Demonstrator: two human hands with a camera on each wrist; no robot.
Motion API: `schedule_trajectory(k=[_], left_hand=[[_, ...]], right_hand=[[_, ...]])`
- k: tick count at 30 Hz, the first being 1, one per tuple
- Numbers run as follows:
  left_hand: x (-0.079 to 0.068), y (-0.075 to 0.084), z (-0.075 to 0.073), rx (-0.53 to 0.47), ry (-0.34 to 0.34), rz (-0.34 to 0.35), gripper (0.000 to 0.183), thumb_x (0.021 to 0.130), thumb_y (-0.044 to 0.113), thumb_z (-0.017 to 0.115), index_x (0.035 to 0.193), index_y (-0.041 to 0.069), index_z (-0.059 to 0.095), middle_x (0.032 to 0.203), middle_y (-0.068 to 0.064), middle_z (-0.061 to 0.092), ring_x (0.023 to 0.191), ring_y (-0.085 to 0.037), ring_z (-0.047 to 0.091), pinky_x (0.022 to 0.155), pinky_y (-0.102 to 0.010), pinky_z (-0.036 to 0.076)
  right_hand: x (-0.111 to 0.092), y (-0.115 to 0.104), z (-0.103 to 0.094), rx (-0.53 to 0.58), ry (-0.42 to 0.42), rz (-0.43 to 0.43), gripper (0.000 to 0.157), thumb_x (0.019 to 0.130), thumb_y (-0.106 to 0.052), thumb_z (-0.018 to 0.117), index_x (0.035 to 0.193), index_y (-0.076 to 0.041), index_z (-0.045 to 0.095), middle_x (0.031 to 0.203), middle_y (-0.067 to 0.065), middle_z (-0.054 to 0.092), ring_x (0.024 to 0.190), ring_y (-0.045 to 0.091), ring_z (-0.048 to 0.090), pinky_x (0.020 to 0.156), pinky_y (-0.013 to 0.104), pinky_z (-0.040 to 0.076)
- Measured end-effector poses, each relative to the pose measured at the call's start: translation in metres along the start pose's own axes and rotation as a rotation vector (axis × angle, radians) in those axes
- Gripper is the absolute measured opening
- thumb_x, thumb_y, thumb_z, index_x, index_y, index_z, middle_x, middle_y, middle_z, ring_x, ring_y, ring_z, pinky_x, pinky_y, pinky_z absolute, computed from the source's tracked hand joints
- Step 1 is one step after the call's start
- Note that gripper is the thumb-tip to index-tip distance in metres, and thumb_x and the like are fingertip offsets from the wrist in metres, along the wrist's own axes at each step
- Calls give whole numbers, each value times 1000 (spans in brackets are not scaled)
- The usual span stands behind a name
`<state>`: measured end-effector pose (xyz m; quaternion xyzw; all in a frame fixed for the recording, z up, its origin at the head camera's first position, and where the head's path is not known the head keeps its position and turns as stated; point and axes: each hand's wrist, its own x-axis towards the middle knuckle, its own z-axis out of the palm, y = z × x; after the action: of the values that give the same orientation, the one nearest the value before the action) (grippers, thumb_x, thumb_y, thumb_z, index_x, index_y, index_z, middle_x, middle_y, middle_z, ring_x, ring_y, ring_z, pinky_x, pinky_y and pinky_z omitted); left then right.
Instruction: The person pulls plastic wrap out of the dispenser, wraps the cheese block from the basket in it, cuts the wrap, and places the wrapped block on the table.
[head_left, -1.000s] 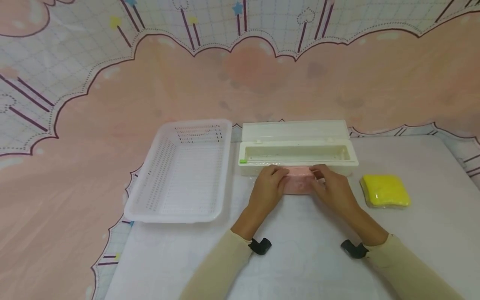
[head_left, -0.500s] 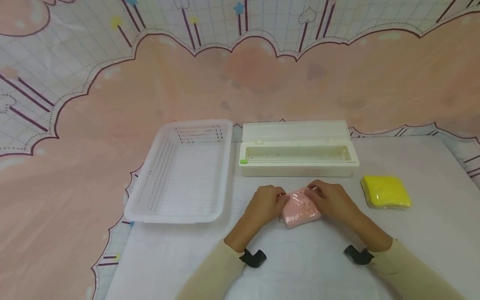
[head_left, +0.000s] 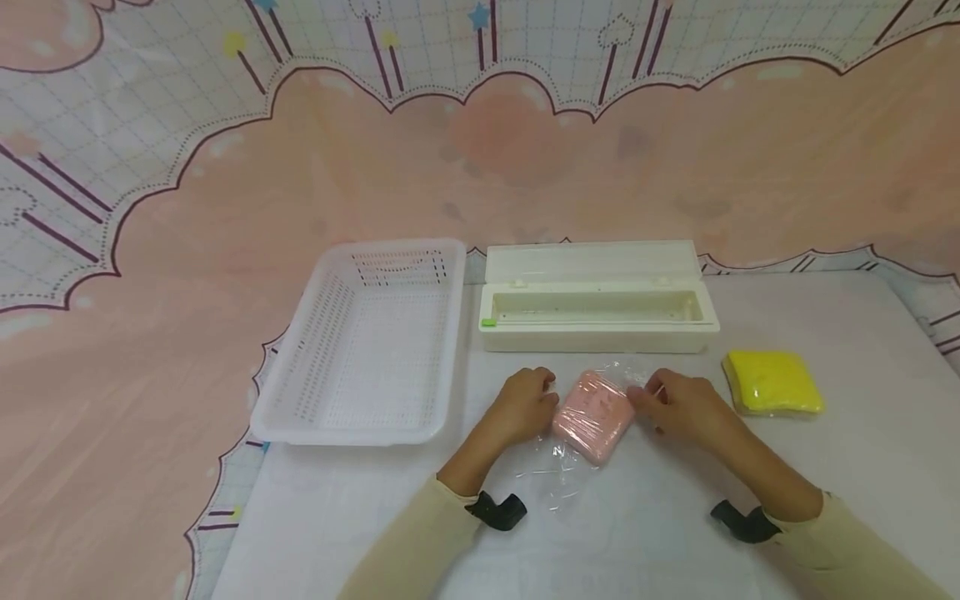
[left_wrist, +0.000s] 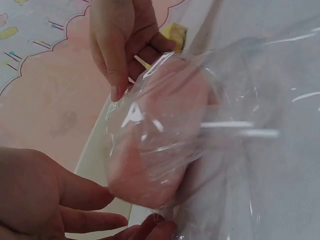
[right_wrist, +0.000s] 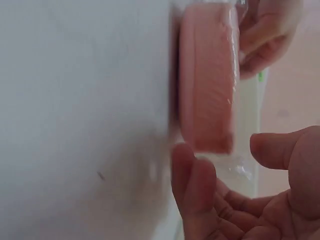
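A pink block (head_left: 595, 417), rounded at the corners and partly covered by clear plastic film (head_left: 558, 483), sits on the white table. Loose film spreads from its lower left side and from its top edge. My left hand (head_left: 525, 404) is at the block's left side; in the left wrist view its thumb is by a corner, apart from the fingers (left_wrist: 95, 218). On the other side is my right hand (head_left: 686, 404). In the right wrist view a gap separates its thumb from its fingers (right_wrist: 200, 187), near the block's end.
Behind the hands stands a long white film dispenser box (head_left: 600, 342), lid raised, with a green slider (head_left: 488, 322). A white perforated basket (head_left: 262, 429) is to its left. A yellow wrapped block (head_left: 772, 382) lies right of my right hand.
The pink block has come away from the dispenser toward me and turned on the table. Its film now spreads loosely around it. My right hand has shifted right, the left slightly left.
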<state>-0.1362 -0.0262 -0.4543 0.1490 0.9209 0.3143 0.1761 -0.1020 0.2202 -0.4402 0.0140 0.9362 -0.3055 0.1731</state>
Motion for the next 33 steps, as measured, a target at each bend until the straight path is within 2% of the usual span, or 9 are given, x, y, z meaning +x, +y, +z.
schedule_trajectory(k=[3,6,11,14,19,23,26,30,33], left_hand=[[6,-1,5,-35,-14,-11,35,100,17,56,125,-4,66,111,-17,71,101,-26,66,86,-38,56],[11,-3,9,-72,-44,-28,35,102,26,53,114,-1,71,99,-11,72,88,-20,64,75,-33,54],[10,-6,11,-107,-92,-59,41,103,40,52,103,6,74,85,-1,67,79,-15,58,67,-28,47],[6,-7,11,-117,-84,-53,39,101,42,56,97,8,73,83,1,65,79,-13,57,68,-27,46],[-1,-9,15,-201,-82,-41,31,101,39,59,94,10,66,75,1,61,68,-12,58,61,-26,46],[-5,-11,20,-296,-96,-81,30,105,36,55,102,7,62,68,-1,60,54,-11,62,51,-25,51],[-11,-10,22,-419,-100,-139,36,107,38,50,113,4,58,65,-6,64,48,-14,65,46,-30,55],[-24,-10,25,-593,-97,-191,47,107,42,49,132,2,46,81,-10,67,50,-21,69,48,-36,58],[-35,-12,27,-694,-98,-201,53,106,37,53,143,3,35,101,-11,62,58,-26,73,53,-38,60]], right_hand=[[1,3,5,63,-103,38,61,101,-51,57,124,4,45,73,7,65,65,18,60,61,31,48],[3,4,11,157,-129,42,73,101,-49,59,139,4,29,76,9,67,63,18,65,63,32,53],[6,4,18,339,-190,7,90,98,-38,67,155,-5,6,110,18,72,80,18,73,78,35,61],[5,3,19,419,-220,-9,95,97,-31,70,158,-11,-1,131,27,62,91,22,74,81,38,62],[3,2,20,521,-258,-11,97,97,-26,71,157,-12,-4,142,32,47,98,26,73,80,40,62],[4,2,21,528,-267,9,88,99,-28,68,154,-8,2,145,31,44,103,26,71,84,40,62],[3,2,23,554,-290,55,86,99,-32,66,152,-7,3,151,28,38,107,26,69,85,41,62],[-4,3,22,636,-321,134,83,101,-32,63,151,-8,1,153,27,34,100,26,72,80,43,63],[-14,1,24,669,-345,176,76,101,-32,63,148,-8,8,144,26,40,92,28,75,78,44,63]])
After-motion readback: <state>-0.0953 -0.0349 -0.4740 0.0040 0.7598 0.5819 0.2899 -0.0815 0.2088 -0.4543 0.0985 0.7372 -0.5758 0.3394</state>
